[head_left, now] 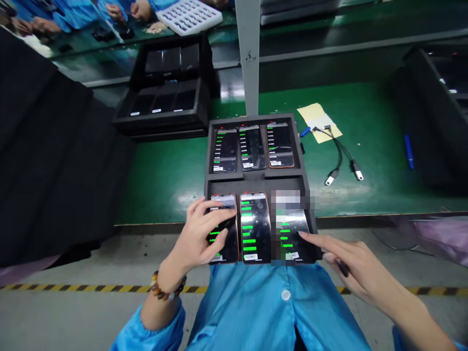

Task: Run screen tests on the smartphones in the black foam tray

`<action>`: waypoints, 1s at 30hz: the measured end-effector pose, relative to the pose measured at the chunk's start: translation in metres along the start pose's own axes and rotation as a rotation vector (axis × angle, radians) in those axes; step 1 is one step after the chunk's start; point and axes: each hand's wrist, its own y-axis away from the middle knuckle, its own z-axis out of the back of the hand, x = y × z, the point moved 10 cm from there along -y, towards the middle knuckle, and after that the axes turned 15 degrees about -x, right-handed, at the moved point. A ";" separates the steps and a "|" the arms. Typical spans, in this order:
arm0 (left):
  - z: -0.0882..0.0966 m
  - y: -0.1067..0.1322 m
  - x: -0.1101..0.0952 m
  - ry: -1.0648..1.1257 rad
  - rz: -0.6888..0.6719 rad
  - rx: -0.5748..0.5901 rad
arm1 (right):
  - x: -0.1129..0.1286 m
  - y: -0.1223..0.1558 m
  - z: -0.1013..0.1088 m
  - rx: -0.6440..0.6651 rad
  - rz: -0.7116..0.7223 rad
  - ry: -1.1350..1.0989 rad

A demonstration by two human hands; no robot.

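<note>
At the far left, beyond your left arm, a black tray [161, 126] holds phones in two rows, each set in its compartment — likely so they don't slide or knock together.

In front of you, a black foam-like tray [254, 177] lies partly over the counter [164, 187], its near end jutting towards your lap, which probably puts the near row within easy reach. Six phones lie in it, three to a row, faces up, so that their lit lists can be read.

Your left hand [206, 229] is loosely spread and grips nothing you can make out, fingers arched over the near-left phone [231, 249]; whether they touch its screen is hard to tell. The middle phone [256, 224] is uncovered.

Your right hand [351, 265] points its index finger at the near-right phone [298, 246], partly hidden by pixelation. Its other fingers curl round a slim dark object [342, 267], apparently tucked away so the index finger is free.

Further right, yellow paper [314, 117] lies under one end of some short black cables [341, 151] — beside the tray, not under it. Beyond is a blue pen [408, 151].
</note>
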 end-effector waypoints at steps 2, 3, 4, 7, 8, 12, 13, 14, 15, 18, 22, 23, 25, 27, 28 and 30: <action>0.012 0.016 0.008 0.018 0.012 -0.025 | -0.005 -0.004 -0.018 0.057 -0.007 -0.047; 0.015 0.024 0.012 0.015 0.025 -0.030 | -0.009 -0.006 -0.024 0.076 -0.005 -0.059; 0.018 0.030 0.017 0.001 0.042 -0.039 | -0.015 -0.010 -0.026 0.066 -0.008 -0.048; 0.019 0.038 0.029 -0.090 0.128 -0.069 | -0.031 -0.021 -0.029 0.064 -0.033 -0.025; 0.019 0.037 0.030 -0.123 0.154 -0.081 | -0.035 -0.024 -0.029 0.064 -0.046 -0.025; 0.005 0.019 0.005 -0.092 0.103 -0.046 | -0.038 -0.031 -0.019 0.022 -0.067 -0.064; -0.002 0.014 -0.006 -0.041 0.065 -0.007 | -0.036 -0.029 -0.018 0.030 -0.066 -0.084; -0.009 0.010 -0.015 0.009 0.033 0.034 | -0.033 -0.027 -0.017 0.052 -0.065 -0.105; -0.016 0.006 -0.022 0.045 0.013 0.070 | -0.030 -0.024 -0.019 0.085 -0.064 -0.123; -0.028 -0.006 -0.024 0.046 0.023 0.115 | -0.022 -0.018 -0.024 0.154 -0.063 -0.143; -0.036 -0.014 -0.014 0.004 0.036 0.141 | -0.026 -0.024 -0.025 0.113 -0.075 -0.094; -0.035 -0.014 -0.013 0.000 0.031 0.143 | -0.028 -0.026 -0.026 0.107 -0.084 -0.083; -0.028 -0.012 -0.009 -0.008 0.022 0.119 | -0.034 -0.030 -0.028 0.105 -0.105 -0.072; -0.013 -0.006 -0.002 -0.024 0.026 0.049 | -0.040 -0.034 -0.030 0.100 -0.121 -0.073; -0.004 -0.002 0.002 -0.033 0.033 0.008 | -0.042 -0.036 -0.030 0.095 -0.123 -0.077; 0.009 0.007 0.011 -0.054 0.053 -0.046 | -0.045 -0.039 -0.030 0.084 -0.122 -0.083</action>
